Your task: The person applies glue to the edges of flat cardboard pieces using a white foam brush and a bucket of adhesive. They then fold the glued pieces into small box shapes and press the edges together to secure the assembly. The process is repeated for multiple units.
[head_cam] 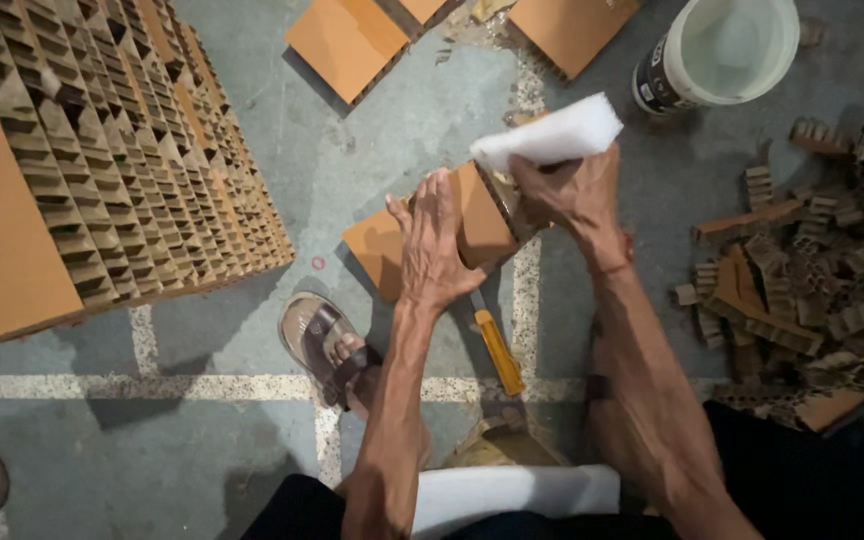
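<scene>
**Two hands steady a honeycomb cardboard block on the floor**

The left hand (430, 240) lies flat, fingers spread wide, on the orange face of a honeycomb cardboard block (392, 250) that rests tilted on the concrete floor (402, 130). Pressing down this way seems meant to keep the block from sliding. The right hand (574, 190) closes around the block's far end together with a white foam-like sheet (550, 135), which it pinches against the exposed cell edge; the grip looks firm, thumb under and fingers over. The block sits directly in front of the person, between both forearms.

A utility knife with a yellow handle (499, 350) lies on the floor just beside the block, within easy reach of either hand (its blade end is partly hidden under the cardboard). A sandalled foot (337, 355) is planted near the block's lower corner.

There is no raised surface here: the work happens on a grey floor marked with pale painted lines. To the left stands a large stack of honeycomb boards (102, 170), cell edges showing. To the right lies a heap of cardboard offcuts (812, 280), and a white bucket (722, 50) stands above it. More orange panels (352, 45) lie at the top.
</scene>
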